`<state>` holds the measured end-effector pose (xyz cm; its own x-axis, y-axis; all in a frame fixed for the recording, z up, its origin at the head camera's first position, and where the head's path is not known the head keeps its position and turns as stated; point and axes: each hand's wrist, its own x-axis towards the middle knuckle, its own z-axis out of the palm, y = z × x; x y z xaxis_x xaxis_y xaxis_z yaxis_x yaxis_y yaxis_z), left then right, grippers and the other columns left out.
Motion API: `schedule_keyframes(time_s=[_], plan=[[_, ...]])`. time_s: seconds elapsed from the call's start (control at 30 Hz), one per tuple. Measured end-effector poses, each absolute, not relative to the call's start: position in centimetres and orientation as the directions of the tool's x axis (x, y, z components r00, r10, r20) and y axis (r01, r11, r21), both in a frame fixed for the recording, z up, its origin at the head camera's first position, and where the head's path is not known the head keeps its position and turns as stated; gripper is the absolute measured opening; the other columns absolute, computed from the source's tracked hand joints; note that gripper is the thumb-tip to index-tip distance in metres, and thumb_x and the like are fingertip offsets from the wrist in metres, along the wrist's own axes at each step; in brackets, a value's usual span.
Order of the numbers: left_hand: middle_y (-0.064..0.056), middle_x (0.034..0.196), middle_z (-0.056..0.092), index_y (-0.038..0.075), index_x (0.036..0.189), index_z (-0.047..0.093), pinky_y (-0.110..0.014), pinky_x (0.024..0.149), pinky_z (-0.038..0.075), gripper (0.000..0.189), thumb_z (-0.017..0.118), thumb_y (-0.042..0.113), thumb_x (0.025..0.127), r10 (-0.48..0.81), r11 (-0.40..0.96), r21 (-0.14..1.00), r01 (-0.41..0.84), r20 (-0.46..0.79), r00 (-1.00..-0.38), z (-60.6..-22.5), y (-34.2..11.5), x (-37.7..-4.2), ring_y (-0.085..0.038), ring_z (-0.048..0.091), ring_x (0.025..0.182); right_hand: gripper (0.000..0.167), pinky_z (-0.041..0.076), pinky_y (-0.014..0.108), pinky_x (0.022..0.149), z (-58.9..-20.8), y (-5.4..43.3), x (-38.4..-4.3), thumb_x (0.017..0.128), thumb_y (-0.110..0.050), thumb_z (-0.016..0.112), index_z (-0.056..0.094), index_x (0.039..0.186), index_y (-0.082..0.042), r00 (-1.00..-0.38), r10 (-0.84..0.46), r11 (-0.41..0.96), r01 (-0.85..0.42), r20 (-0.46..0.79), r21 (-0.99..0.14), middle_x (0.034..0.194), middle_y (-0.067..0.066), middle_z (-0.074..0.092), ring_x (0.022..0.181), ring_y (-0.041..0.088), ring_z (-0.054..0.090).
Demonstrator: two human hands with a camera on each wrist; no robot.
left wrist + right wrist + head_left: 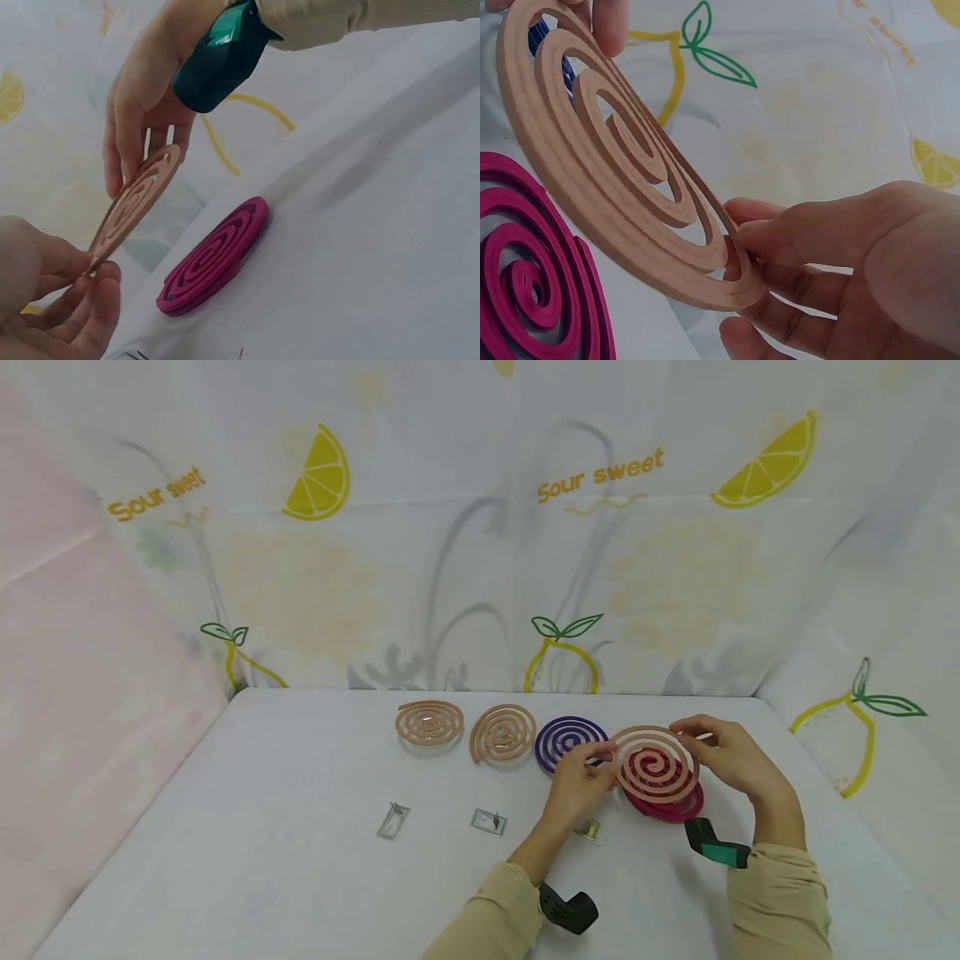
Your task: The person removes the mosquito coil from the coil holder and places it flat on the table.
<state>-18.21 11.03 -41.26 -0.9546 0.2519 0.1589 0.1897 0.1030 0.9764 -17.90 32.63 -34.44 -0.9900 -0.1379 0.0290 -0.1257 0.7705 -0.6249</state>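
Observation:
Both hands hold a tan mosquito coil (656,766) tilted in the air, by opposite edges. My left hand (576,789) pinches its left edge between thumb and fingers; my right hand (738,760) pinches the upper right edge. In the right wrist view the coil (622,157) slants across, thumb and fingers at its lower end. Below it on the table lies a magenta coil (214,259), partly covered by the tan one in the head view. A purple coil (562,739) lies just beyond my left hand, which overlaps its right edge.
Two more tan coils, one at the far left (429,723) and one beside it (502,732), lie along the back of the white table (300,827). Small metal stands, a left one (393,821), a middle one (489,822) and a gold-coloured one (589,830), lie nearer. Printed cloth hangs behind.

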Motion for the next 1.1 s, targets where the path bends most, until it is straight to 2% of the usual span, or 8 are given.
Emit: schedule_keyframes(time_s=[0.1,0.3,0.57,0.7,0.83,1.0,1.1], plan=[[-0.010,0.103,0.068,0.004,0.116,0.066,-0.012,0.058,0.048,0.034,0.062,0.003,0.082,0.266,0.144,0.974,0.177,0.134,-0.955,-41.3,11.0,-18.2,-0.006,0.067,0.070,0.031,0.045,0.028,0.069,-34.7,32.8,-17.9,0.098,-0.020,0.049,0.058,0.121,0.000,-0.990,-0.139,0.763,-0.108,0.002,-0.637,0.111,0.021,0.063,0.087,0.018,0.059],[-0.010,0.105,0.067,0.005,0.117,0.066,-0.011,0.061,0.047,0.034,0.065,0.005,0.083,0.268,0.178,0.964,0.196,0.144,-0.953,-41.3,11.3,-18.3,-0.004,0.065,0.075,0.031,0.044,0.029,0.068,-35.2,33.3,-17.9,0.098,-0.016,0.049,0.056,0.121,0.003,-0.988,-0.146,0.748,-0.073,-0.056,-0.660,0.109,0.021,0.062,0.083,0.016,0.058],[-0.008,0.112,0.065,0.009,0.119,0.066,-0.012,0.060,0.046,0.033,0.062,0.008,0.087,0.314,0.247,0.957,0.151,0.069,-0.947,-41.3,11.7,-18.3,-0.001,0.061,0.077,0.028,0.047,0.029,0.070,-36.1,34.0,-17.8,0.095,-0.016,0.053,0.057,0.113,0.005,-0.984,-0.118,0.747,0.000,-0.133,-0.665,0.110,0.022,0.059,0.084,0.013,0.057],[-0.006,0.116,0.062,0.010,0.123,0.063,-0.012,0.062,0.047,0.037,0.061,0.004,0.086,0.343,0.258,0.956,0.140,0.045,-0.938,-41.0,11.8,-18.4,-0.002,0.060,0.080,0.030,0.050,0.029,0.072,-36.2,34.3,-17.8,0.096,-0.016,0.052,0.055,0.117,0.005,-0.983,-0.118,0.742,0.007,-0.140,-0.671,0.110,0.022,0.061,0.088,0.012,0.057],[-0.008,0.115,0.060,0.008,0.125,0.062,-0.011,0.064,0.046,0.042,0.060,0.000,0.084,0.365,0.290,0.929,0.231,0.116,-0.924,-40.9,12.1,-18.5,-0.003,0.057,0.081,0.033,0.051,0.030,0.075,-36.2,34.7,-17.8,0.097,-0.016,0.050,0.053,0.121,0.006,-0.978,-0.133,0.742,0.010,-0.162,-0.671,0.112,0.022,0.061,0.094,0.014,0.057],[-0.011,0.109,0.063,0.006,0.125,0.062,-0.007,0.065,0.042,0.042,0.060,-0.001,0.084,0.365,0.412,0.803,0.431,0.288,-0.885,-41.2,12.5,-18.5,-0.002,0.057,0.077,0.033,0.051,0.032,0.075,-36.4,35.1,-17.8,0.097,-0.017,0.049,0.053,0.121,0.005,-0.970,-0.140,0.743,0.029,-0.197,-0.669,0.108,0.019,0.063,0.089,0.014,0.057],[-0.011,0.106,0.064,0.007,0.124,0.062,-0.006,0.065,0.042,0.041,0.060,-0.001,0.084,0.351,0.444,0.763,0.470,0.335,-0.875,-41.4,12.7,-18.3,-0.002,0.056,0.077,0.032,0.051,0.032,0.074,-36.5,35.3,-17.7,0.096,-0.017,0.050,0.052,0.119,0.005,-0.968,-0.135,0.742,0.042,-0.210,-0.669,0.105,0.018,0.063,0.086,0.013,0.057]])
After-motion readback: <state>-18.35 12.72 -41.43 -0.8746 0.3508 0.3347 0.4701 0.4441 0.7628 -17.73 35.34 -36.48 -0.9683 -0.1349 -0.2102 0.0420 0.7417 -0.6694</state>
